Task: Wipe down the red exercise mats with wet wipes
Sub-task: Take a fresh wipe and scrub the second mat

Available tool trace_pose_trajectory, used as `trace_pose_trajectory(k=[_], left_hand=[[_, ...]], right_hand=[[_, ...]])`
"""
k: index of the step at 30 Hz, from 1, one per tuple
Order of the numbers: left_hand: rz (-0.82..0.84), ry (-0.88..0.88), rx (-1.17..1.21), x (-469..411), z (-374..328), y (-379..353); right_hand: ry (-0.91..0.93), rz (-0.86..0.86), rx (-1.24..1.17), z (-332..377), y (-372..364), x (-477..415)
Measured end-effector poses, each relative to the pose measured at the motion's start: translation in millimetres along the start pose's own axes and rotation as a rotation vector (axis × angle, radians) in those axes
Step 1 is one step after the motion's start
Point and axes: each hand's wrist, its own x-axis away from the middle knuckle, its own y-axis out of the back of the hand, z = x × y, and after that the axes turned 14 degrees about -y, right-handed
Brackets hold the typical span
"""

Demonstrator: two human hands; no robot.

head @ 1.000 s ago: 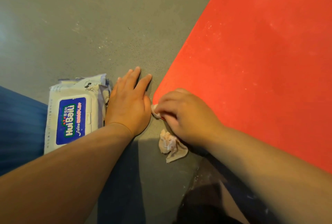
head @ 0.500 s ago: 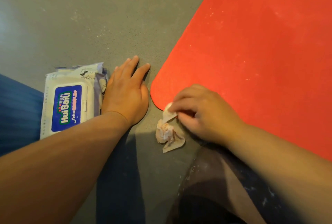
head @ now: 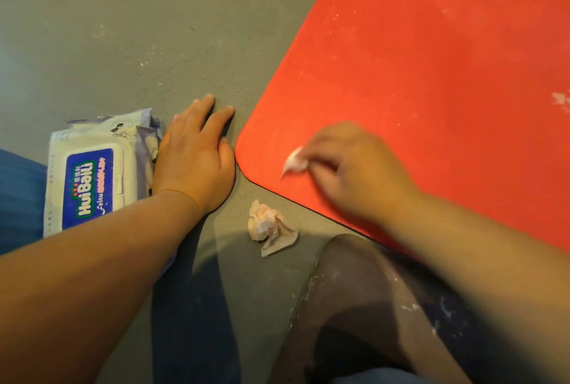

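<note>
The right hand (head: 348, 174), blurred by motion, has its fingers curled round a small white wet wipe (head: 294, 163) and presses it onto the red exercise mat (head: 431, 90), a little way in from the mat's rounded near corner. The mat is bright red with a thin dark line along its near edge. Pale specks and faint smudges are scattered across it, and a whitish scuff sits at its right side. It lies flat on the grey floor (head: 123, 29).

The left hand (head: 194, 155) rests flat on the floor with straight fingers, holding nothing, just beside the mat's corner. Its outer side touches a white pack of wet wipes (head: 89, 180) with a blue label, lying lid up. A crumpled wipe (head: 270, 226), tinged pink, lies on the floor just off the mat's near edge, between the two forearms. A knee (head: 370, 306) in dark, dust-marked trousers shows below the right arm.

Half a second ago the right hand was at the very corner of the mat, its wipe hanging off the edge close to the crumpled one. It has since slid inward over the red. The left hand, the pack and the crumpled wipe have kept their places.
</note>
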Motion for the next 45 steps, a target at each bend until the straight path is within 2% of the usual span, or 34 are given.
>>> trace_pose_trajectory(k=[5, 6, 10, 13, 15, 17, 19, 21, 24, 27, 29, 32, 34, 39, 42, 43, 45], left_hand=[[-0.003, -0.009, -0.008, -1, 0, -2], [-0.005, -0.012, -0.01, -1, 0, -2], [0.026, -0.024, -0.045, 0, -3, 2], [0.055, -0.152, -0.006, 1, -8, 6], [0.095, -0.214, 0.019, 2, -14, 9], [0.078, -0.157, 0.084, 3, -21, 7], [0.004, -0.068, 0.194, 4, -29, 2], [-0.044, -0.071, 0.184, 0, -34, -4], [-0.045, -0.097, 0.136, -2, -32, -7], [-0.053, -0.1, 0.118, -3, -31, -8], [-0.06, -0.103, 0.106, -3, -31, -8], [-0.069, -0.087, 0.085, -4, -31, -9], [-0.072, -0.076, 0.079, -4, -31, -9], [-0.072, -0.086, 0.057, -4, -30, -9], [-0.069, -0.086, 0.044, -3, -29, -9], [-0.065, -0.084, 0.041, -3, -29, -8], [-0.062, -0.085, 0.042, -4, -31, -8]], right_hand=[[-0.496, -0.347, -0.028, -35, 30, -65], [-0.507, -0.333, -0.043, -28, 22, -61], [-0.216, -0.105, -0.082, 17, -16, 10], [-0.04, 0.013, -0.037, 11, -5, 24], [-0.127, -0.026, 0.007, -7, 12, 5], [-0.351, -0.174, 0.021, -28, 26, -27], [-0.558, -0.249, 0.012, -30, 26, -41], [-0.505, -0.189, 0.009, -16, 13, -27], [-0.251, -0.014, -0.022, 15, -4, 34], [-0.158, 0.106, -0.023, 9, 5, 61], [-0.179, 0.038, -0.015, -10, 17, 36], [-0.394, -0.222, 0.044, -41, 34, -20], [-0.479, -0.308, 0.071, -39, 30, -29], [-0.122, -0.04, 0.037, 3, -1, 53], [0.033, 0.058, 0.064, -5, 7, 62], [0.029, 0.042, 0.083, -12, 12, 49], [-0.139, -0.108, 0.113, -33, 25, 11]])
